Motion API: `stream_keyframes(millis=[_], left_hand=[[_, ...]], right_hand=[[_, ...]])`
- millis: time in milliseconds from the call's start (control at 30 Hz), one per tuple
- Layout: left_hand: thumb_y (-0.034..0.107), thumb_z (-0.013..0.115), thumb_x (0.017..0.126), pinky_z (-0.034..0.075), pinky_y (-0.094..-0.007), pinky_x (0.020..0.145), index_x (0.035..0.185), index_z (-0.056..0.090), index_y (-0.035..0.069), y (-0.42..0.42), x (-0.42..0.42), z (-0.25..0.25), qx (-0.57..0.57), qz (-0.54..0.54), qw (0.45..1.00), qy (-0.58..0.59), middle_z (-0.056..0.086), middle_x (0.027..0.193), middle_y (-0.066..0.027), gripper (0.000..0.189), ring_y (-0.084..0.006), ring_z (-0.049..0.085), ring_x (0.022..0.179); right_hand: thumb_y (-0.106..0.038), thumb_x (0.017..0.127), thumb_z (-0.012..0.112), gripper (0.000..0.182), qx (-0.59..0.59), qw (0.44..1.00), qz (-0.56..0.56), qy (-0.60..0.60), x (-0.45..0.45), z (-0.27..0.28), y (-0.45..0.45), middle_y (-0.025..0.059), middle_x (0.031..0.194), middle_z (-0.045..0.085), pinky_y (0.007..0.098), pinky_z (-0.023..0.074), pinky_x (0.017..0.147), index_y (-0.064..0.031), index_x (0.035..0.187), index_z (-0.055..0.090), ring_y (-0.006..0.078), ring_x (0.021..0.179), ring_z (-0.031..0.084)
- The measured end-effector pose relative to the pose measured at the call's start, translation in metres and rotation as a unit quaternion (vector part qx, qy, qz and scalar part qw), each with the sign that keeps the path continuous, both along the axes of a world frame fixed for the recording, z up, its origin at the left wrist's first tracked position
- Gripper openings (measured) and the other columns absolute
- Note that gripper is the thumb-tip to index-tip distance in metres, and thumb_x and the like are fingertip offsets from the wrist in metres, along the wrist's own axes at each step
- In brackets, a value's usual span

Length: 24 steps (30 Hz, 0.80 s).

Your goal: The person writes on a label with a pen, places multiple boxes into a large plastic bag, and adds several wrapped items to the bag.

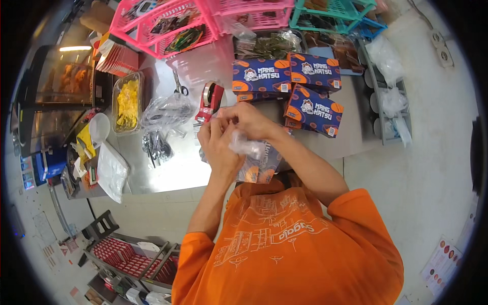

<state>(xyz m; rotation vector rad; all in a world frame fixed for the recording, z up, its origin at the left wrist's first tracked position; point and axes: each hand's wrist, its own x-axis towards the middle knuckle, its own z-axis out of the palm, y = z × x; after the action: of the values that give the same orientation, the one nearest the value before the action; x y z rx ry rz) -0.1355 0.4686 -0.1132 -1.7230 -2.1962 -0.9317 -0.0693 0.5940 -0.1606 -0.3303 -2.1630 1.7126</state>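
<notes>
My left hand point(221, 148) and my right hand point(248, 120) meet in front of me, fingers closed on the gathered neck of a clear plastic bag point(248, 146). Through the bag, printed cardboard boxes point(267, 164) show close to my body. Just beyond my fingertips stands a red tape dispenser point(207, 105) with a roll of tape on it. Past my right hand, printed blue and orange food boxes point(261, 75) sit in stacks. What my fingertips pinch is partly hidden.
Left of the dispenser lie clear plastic bags point(167, 110), scissors point(180, 88) and a clear tub of yellow food point(128, 103). Pink plastic baskets point(164, 34) and a teal basket point(328, 23) line the back. A grey rack point(381, 110) stands at the right, a glass-fronted warmer point(65, 80) at the left.
</notes>
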Motion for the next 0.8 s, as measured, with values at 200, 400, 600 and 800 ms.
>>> stream_keyframes(millis=[200,400,600,800], left_hand=[[0.009,0.062,0.069,0.051,-0.0460,0.064,0.094,0.066,0.001,-0.011,-0.016,-0.008,-0.183,0.011,0.977,-0.111,0.065,0.086,-0.0182,0.027,-0.0362,0.065,0.075],[0.009,0.061,0.068,0.051,-0.0473,0.058,0.079,0.062,0.000,-0.004,-0.028,-0.004,-0.252,-0.039,0.964,-0.072,0.065,0.070,-0.0205,0.015,-0.0380,0.065,0.066],[0.011,0.063,0.066,0.050,-0.0451,0.061,0.081,0.063,0.002,0.006,-0.041,0.010,-0.272,-0.156,0.950,-0.004,0.065,0.082,-0.0175,0.017,-0.0375,0.064,0.072],[0.013,0.067,0.062,0.050,-0.0391,0.067,0.086,0.064,0.005,0.004,-0.038,0.025,-0.130,-0.211,0.958,0.147,0.059,0.106,-0.0104,0.026,-0.0294,0.063,0.090]], right_hand=[[-0.006,0.073,0.064,0.019,-0.041,0.982,0.165,-0.086,0.023,0.026,0.013,0.0127,0.080,0.066,0.0323,0.0451,0.072,0.0022,0.089,0.066,0.0229,0.072,0.058],[-0.005,0.072,0.066,0.014,0.114,0.992,0.052,-0.001,0.043,-0.003,0.001,0.0163,0.082,0.067,0.0340,0.0459,0.075,0.0011,0.085,0.065,0.0260,0.074,0.060],[-0.005,0.079,0.062,0.017,-0.026,0.991,0.095,-0.094,0.044,0.003,0.004,0.0149,0.087,0.065,0.0315,0.0472,0.075,0.0024,0.094,0.065,0.0169,0.081,0.061],[-0.004,0.073,0.059,0.021,-0.049,0.997,0.052,0.028,-0.015,0.000,0.001,0.0117,0.086,0.066,0.0308,0.0474,0.073,0.0022,0.092,0.066,0.0157,0.082,0.061]])
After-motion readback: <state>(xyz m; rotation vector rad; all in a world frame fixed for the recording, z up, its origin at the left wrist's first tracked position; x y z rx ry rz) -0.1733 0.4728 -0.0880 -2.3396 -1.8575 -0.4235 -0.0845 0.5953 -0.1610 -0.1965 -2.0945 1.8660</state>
